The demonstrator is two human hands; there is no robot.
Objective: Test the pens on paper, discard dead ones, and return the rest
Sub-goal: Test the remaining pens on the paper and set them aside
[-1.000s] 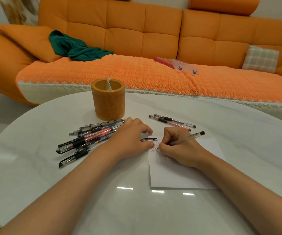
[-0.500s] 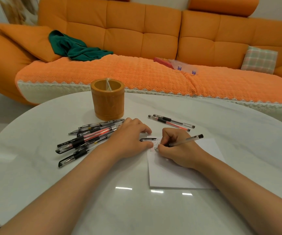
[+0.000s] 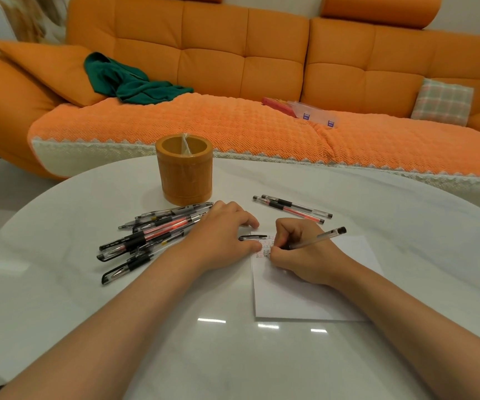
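My right hand (image 3: 305, 255) grips a clear pen (image 3: 319, 238) in a writing hold, its tip on the top left corner of the white paper (image 3: 305, 295), where small red and black marks show. My left hand (image 3: 221, 238) rests on the paper's left edge and pinches a black pen cap (image 3: 251, 237) between thumb and fingers. A pile of several capped pens (image 3: 146, 238) lies left of that hand. Two pens (image 3: 293, 208) lie apart behind the paper. The round wooden pen holder (image 3: 185, 171) stands behind the pile.
The round white table (image 3: 60, 298) has a curved edge toward the orange sofa (image 3: 262, 67). On the sofa lie a green cloth (image 3: 129, 80), a plaid cushion (image 3: 442, 101) and some packets (image 3: 302, 109). A thin clear item stands inside the holder.
The right hand has shifted slightly over the paper's corner while writing with the pen. The left hand stays in place with the cap.
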